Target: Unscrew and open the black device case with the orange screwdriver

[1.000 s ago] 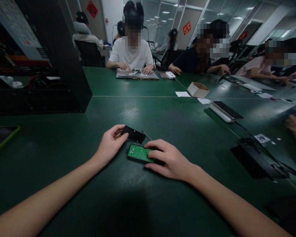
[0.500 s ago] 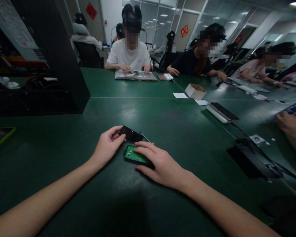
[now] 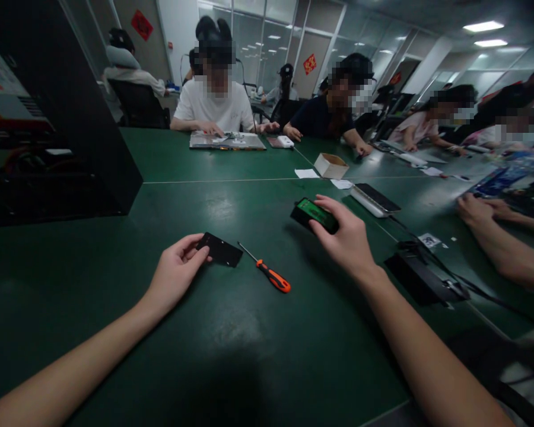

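Note:
My left hand (image 3: 183, 261) pinches the left end of a thin black rectangular cover (image 3: 223, 250), tilted just above the table. In my right hand (image 3: 345, 237) is a small black case with a green circuit board (image 3: 317, 214) facing up, raised off the table with a shadow below it. Thumb and fingers grip the case by its sides, and its right end is hidden by them. Between the hands a screwdriver (image 3: 273, 277) with an orange and black handle lies on the green table (image 3: 173, 332), its tip near the cover.
A black cabinet (image 3: 93, 130) stands at the left. Beyond my right hand are a white open box (image 3: 331, 165), paper slips and a power strip (image 3: 369, 200). A black adapter (image 3: 422, 276) with cables lies at the right, near another person's hands (image 3: 476, 210). Several people sit opposite.
My right hand has closed on the circuit-board case, lifted it and carried it right and away from me. The screwdriver is now uncovered. My left hand still holds the cover.

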Motion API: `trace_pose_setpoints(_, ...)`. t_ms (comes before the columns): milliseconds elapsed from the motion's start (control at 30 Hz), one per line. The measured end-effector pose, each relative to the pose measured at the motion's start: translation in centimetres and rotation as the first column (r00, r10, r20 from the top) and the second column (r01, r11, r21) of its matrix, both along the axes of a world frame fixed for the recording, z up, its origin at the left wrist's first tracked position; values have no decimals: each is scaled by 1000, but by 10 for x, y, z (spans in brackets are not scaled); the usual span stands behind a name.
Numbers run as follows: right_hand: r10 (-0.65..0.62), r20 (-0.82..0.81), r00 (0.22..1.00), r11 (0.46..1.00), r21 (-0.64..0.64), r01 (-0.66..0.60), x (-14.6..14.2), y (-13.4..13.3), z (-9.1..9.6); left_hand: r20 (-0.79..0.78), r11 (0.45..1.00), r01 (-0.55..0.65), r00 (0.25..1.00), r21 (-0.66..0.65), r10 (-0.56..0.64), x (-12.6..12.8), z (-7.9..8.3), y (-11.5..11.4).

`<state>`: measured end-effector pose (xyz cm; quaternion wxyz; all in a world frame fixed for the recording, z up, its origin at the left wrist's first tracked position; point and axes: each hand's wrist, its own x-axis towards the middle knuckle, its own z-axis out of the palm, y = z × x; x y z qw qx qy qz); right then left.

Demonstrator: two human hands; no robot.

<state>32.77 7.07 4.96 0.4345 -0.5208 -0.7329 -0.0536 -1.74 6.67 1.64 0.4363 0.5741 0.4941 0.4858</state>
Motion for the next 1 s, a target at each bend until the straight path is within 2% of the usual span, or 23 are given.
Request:
trace_pose_setpoints(67,-151,23,988,989,2,151,31,13,-6,-4,1000,3,1000,4,-3,0,0,-1)
trace_pose_setpoints(133,-305,55,951,952,-18,306,57,21,-10,-14,1000,15,1000,0,-15,0,2,-2)
trace_pose_setpoints(233,-504,117,856,855,-72,513,87,23,-14,-16,999,39,999,-15,-39,0,4,-4)
trace_pose_setpoints(300,-584,185,790,781,-136,609,100,21,-15,-8,998,51,999,-25,-52,1,5,-5)
trace_pose_setpoints(433,-626,342,700,637,-292,713,113,19,-18,1,997,67,998,-25,-67,1,4,-4)
trace_pose_setpoints(700,-622,410,667,569,-349,745,119,14,-23,-8,996,83,996,-28,-84,0,3,-3)
trace_pose_setpoints(767,-626,413,662,586,-310,748,114,14,-20,1,996,85,996,-26,-85,1,2,-3)
trace_pose_setpoints(800,-619,391,681,629,-273,728,108,15,-18,7,996,89,996,-27,-89,1,2,-2)
trace_pose_setpoints(833,-598,346,724,696,-225,682,100,17,-15,13,995,96,995,-28,-95,1,2,-2)
trace_pose_setpoints(867,-551,279,787,779,-167,605,88,17,-13,15,994,104,994,-31,-104,1,2,-3)
trace_pose_setpoints(933,-355,117,928,932,-41,361,57,16,-10,12,990,133,991,-37,-133,2,3,-3)
trace_pose_setpoints(967,-223,57,973,975,-9,224,38,13,-9,9,988,150,989,-37,-150,3,3,-4)
trace_pose_setpoints(1000,-92,17,996,996,-10,93,18,8,-8,8,985,167,986,-37,-167,3,4,-5)
